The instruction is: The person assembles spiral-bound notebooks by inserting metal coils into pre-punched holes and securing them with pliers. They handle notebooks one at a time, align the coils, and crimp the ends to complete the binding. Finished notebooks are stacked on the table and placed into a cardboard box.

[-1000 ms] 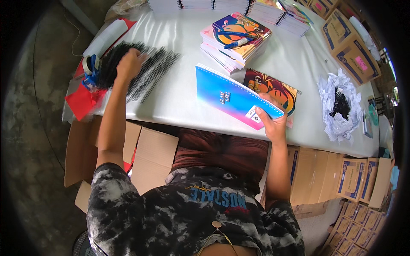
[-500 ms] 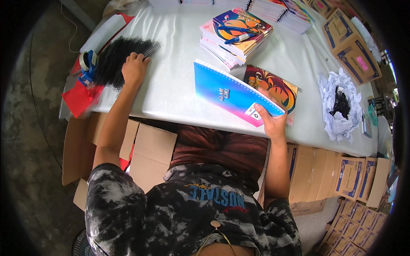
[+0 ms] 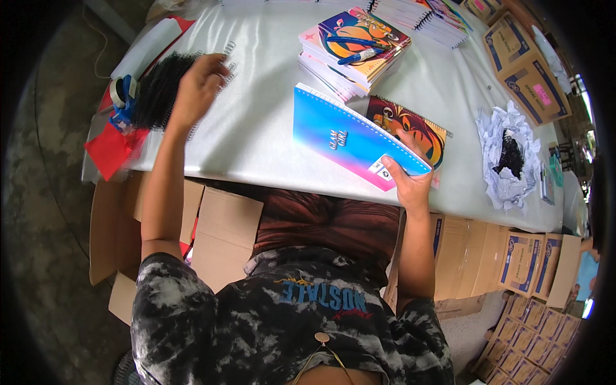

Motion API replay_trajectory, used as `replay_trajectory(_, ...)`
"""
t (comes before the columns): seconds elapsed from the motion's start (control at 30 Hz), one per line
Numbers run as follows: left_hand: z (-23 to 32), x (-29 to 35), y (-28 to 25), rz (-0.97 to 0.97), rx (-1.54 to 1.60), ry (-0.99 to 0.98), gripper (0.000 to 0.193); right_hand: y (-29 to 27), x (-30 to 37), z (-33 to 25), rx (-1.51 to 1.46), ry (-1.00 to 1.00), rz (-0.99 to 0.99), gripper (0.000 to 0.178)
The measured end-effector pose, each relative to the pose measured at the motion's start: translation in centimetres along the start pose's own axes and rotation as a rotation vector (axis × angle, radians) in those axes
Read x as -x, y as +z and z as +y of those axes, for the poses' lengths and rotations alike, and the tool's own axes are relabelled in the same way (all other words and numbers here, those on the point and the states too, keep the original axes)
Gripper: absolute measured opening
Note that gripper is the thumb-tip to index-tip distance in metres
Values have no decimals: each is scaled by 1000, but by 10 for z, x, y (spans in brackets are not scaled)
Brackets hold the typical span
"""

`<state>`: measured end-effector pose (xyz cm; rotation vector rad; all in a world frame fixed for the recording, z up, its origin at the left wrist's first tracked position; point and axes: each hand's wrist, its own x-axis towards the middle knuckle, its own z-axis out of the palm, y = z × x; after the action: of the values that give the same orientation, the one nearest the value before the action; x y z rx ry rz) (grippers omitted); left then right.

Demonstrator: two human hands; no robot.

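Note:
My right hand [image 3: 410,176] grips the right end of a blue and pink notebook [image 3: 343,138], tilted above the table. A row of punched holes runs along its upper edge, with no coil in them. Over a pile of black spiral binding coils [image 3: 154,90], my left hand [image 3: 200,86] has its fingers bent and closed on a black plastic coil [image 3: 230,49], whose end sticks out past the fingertips. Behind the notebook lies a coil-bound notebook [image 3: 401,119] with a dark red and orange cover, partly hidden.
A stack of notebooks [image 3: 350,67] with blue pliers-like tools [image 3: 359,54] on top stands at the back. Crumpled white paper [image 3: 510,186] holding black pieces lies on the right. Tape rolls [image 3: 122,96] and red sheeting [image 3: 109,154] lie on the left. Cartons [image 3: 532,86] surround the table [image 3: 256,141].
My left hand has lifted slightly up from the coil pile, and a coil now shows in its fingers. The right hand holds the notebook almost unchanged.

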<state>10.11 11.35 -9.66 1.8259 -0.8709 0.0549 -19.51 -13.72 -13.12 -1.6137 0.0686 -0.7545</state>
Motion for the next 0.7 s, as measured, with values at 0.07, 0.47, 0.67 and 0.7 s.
replay_trajectory(0.07,57,16,21,-362,189,-115,27,-2,2,0,18,3,20,33)
replay_trajectory(0.47,72,21,48,-547,236,-348,41,-6,1,-4,47,14,-111,27)
replay_trajectory(0.67,91,1,40,-605,336,-474,32,-10,-3,-3,-1,-102,-189,27)
replay_trajectory(0.7,96,0,40,-586,273,-379,27,-12,0,-5,-1,-51,-168,26)
